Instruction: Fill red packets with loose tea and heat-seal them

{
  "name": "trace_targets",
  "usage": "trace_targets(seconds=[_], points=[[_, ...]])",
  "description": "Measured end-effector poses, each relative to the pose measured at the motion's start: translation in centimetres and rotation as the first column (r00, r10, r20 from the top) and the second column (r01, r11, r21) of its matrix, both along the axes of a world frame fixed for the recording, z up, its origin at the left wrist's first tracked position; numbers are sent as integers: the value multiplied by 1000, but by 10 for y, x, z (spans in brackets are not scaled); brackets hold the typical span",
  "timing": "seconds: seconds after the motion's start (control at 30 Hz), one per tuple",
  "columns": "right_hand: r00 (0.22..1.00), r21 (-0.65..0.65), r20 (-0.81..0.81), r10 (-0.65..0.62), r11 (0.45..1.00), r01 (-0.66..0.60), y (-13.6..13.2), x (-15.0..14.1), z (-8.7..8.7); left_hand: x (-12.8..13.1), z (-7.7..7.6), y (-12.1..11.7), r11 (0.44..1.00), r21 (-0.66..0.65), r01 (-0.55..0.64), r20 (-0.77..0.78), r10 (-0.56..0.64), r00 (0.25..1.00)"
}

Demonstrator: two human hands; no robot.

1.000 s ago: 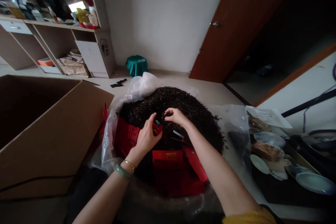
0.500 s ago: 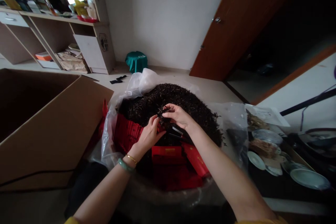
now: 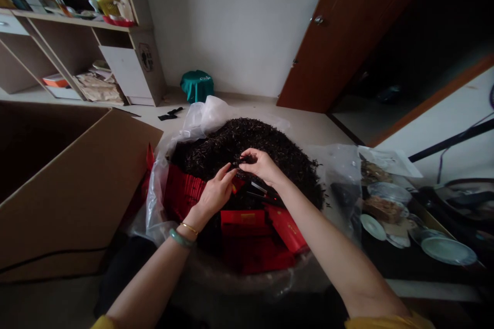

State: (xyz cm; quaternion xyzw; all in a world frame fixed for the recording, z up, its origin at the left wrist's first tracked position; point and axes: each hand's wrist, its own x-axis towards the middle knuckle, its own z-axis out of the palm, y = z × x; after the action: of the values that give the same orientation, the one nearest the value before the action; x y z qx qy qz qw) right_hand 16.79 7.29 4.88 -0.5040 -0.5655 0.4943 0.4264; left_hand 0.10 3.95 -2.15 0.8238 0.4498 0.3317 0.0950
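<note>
A big heap of dark loose tea leaves (image 3: 247, 149) lies in a clear plastic bag (image 3: 208, 115) in front of me. Red packets (image 3: 243, 218) lie along the heap's near side. My left hand (image 3: 216, 193) has its fingers curled around a small red packet (image 3: 238, 185), which is mostly hidden. My right hand (image 3: 260, 164) hovers just above that packet, its fingertips pinched on a tuft of tea leaves. A green bangle and a gold bracelet sit on my left wrist.
A large open cardboard box (image 3: 73, 185) stands at the left. Plates and bowls (image 3: 447, 249) crowd a dark tray at the right. Shelves (image 3: 77, 25) stand at the back left, a green stool (image 3: 197, 86) by the wall, a brown door (image 3: 339, 36) behind.
My right hand has come a little toward the left one, carrying a pinch of tea over the small packet. The camera has tilted slightly.
</note>
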Motion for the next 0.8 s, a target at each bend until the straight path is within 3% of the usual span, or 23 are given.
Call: trace_targets(seconds=[0.17, 0.3, 0.63, 0.8], points=[[965, 239, 260, -41, 971, -23, -2, -2, 0, 0, 1, 1, 999, 35, -2, -23, 3, 1000], [921, 318, 389, -2, 939, -133, -9, -4, 2, 1, 6, 3, 999, 34, -10, 142, 5, 990], [860, 325, 505, 74, 907, -269, -23, -12, 11, 2, 8, 5, 995, -102, 9, 433, 36, 901], [685, 180, 714, 144, 908, -379, -28, -15, 24, 2, 9, 2, 999, 1, -54, 340, 51, 939]])
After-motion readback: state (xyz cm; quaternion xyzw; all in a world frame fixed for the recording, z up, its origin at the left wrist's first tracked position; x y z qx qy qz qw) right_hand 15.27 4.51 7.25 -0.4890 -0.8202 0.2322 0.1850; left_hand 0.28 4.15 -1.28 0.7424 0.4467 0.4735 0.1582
